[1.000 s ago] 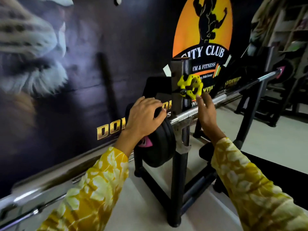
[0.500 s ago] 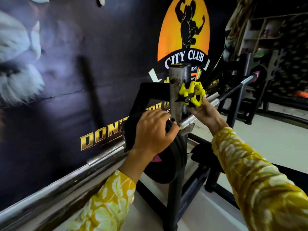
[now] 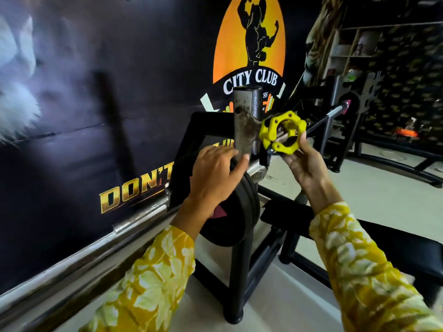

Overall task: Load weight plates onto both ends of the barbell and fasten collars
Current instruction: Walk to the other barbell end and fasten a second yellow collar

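Yellow collar pinched in R hand fingers | L hand fingers spread flat on plates

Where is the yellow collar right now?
The yellow collar is in the right hand, centre-right of the head view, just right of the rack upright.

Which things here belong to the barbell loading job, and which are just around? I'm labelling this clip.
Part of the job:
- long steel barbell
- black round weight plates under the left hand
- yellow plastic clamp collar held in the right hand
- black metal rack upright carrying the bar

Just around:
- black padded bench
- orange City Club wall logo
- shelving unit in the far corner
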A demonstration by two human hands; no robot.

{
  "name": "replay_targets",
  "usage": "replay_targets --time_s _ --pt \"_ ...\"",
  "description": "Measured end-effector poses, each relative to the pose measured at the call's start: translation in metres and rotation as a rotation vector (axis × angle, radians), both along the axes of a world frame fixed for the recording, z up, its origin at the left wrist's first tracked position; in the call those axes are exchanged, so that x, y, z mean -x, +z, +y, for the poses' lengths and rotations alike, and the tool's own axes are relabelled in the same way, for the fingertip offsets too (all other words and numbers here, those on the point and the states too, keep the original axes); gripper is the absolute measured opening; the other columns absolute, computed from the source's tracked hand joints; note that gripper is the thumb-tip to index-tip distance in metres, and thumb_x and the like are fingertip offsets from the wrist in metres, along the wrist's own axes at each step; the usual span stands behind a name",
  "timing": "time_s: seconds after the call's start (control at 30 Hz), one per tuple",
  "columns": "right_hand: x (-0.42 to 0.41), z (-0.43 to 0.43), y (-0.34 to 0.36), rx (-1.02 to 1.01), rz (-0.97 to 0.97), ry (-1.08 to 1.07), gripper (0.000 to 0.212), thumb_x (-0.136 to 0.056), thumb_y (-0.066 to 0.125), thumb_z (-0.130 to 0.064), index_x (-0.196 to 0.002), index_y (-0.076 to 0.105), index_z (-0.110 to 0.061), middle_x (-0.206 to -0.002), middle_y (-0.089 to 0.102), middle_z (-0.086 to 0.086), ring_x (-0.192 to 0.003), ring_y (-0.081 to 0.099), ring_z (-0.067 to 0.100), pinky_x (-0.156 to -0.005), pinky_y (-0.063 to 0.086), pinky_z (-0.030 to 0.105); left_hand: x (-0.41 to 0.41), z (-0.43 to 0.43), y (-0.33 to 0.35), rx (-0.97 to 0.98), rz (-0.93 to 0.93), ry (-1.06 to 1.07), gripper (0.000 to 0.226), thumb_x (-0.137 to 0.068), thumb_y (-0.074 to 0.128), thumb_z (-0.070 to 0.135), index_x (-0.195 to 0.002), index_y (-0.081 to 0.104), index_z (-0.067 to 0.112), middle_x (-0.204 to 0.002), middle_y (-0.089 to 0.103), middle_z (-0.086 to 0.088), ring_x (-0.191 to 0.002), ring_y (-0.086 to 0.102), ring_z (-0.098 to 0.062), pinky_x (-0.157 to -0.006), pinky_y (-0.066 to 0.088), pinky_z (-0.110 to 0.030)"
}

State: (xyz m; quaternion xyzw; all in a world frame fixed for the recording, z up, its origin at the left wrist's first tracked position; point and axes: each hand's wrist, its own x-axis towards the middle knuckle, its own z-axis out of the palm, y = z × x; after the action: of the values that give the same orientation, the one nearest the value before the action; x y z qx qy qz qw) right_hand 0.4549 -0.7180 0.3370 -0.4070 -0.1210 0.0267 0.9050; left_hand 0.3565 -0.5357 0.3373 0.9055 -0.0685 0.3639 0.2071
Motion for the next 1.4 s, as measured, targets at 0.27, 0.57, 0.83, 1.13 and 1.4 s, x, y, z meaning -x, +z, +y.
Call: replay_targets --time_s 0.27,0.57,0.83,1.13,1.4 --pt "0.113 -0.022 -0.043 0.193 -0.034 -0.133 0.024 -0.083 0.052 -0.025 -0.094 0.066 -0.009 -0.082 0.071 0.001 -0.079 0.067 0.016 -0.072 0.059 0.032 0.051 -0.020 0.000 0.580 0.108 -0.434 0.048 -0.081 0.071 0.031 -0.119 0.061 0.004 -0.117 0.065 -0.008 -0.107 0.062 -0.014 -0.091 0.051 -0.027" --pt "0.221 -0.027 -0.057 0.284 -0.047 -0.188 0.046 -0.078 0.060 -0.029 -0.109 0.058 0.005 -0.094 0.069 0.017 -0.084 0.068 0.027 -0.070 0.058 0.037 0.119 -0.027 -0.038 0.939 0.617 -0.693 0.034 -0.072 0.077 0.017 -0.105 0.067 0.012 -0.084 0.072 0.003 -0.078 0.067 -0.009 -0.081 0.056 -0.034" --pt "0.310 0.009 -0.082 0.413 -0.064 -0.096 0.041 -0.082 0.058 -0.026 -0.114 0.060 -0.001 -0.101 0.068 0.014 -0.097 0.065 0.029 -0.086 0.054 0.040 0.226 0.002 -0.062 1.062 0.451 -0.560 0.016 -0.083 0.061 -0.003 -0.081 0.068 0.011 -0.062 0.071 0.005 -0.061 0.066 -0.006 -0.062 0.055 -0.019" --pt "0.377 0.112 -0.079 0.479 -0.045 -0.026 0.030 -0.074 0.063 -0.031 -0.101 0.068 -0.020 -0.092 0.070 -0.001 -0.093 0.064 0.017 -0.092 0.049 0.036 0.295 0.108 -0.072 1.105 0.355 -0.503 0.018 -0.070 0.076 0.011 -0.087 0.071 0.013 -0.076 0.074 0.003 -0.073 0.068 -0.010 -0.070 0.054 -0.020" --pt "0.400 0.202 -0.098 0.366 -0.028 -0.145 0.075 -0.055 0.081 -0.053 -0.114 0.063 -0.010 -0.121 0.059 0.020 -0.106 0.062 0.027 -0.090 0.052 0.039 0.308 0.204 -0.067 0.943 0.343 -0.681 0.040 -0.058 0.077 0.027 -0.095 0.071 0.011 -0.090 0.075 -0.002 -0.087 0.070 -0.016 -0.074 0.054 -0.021"
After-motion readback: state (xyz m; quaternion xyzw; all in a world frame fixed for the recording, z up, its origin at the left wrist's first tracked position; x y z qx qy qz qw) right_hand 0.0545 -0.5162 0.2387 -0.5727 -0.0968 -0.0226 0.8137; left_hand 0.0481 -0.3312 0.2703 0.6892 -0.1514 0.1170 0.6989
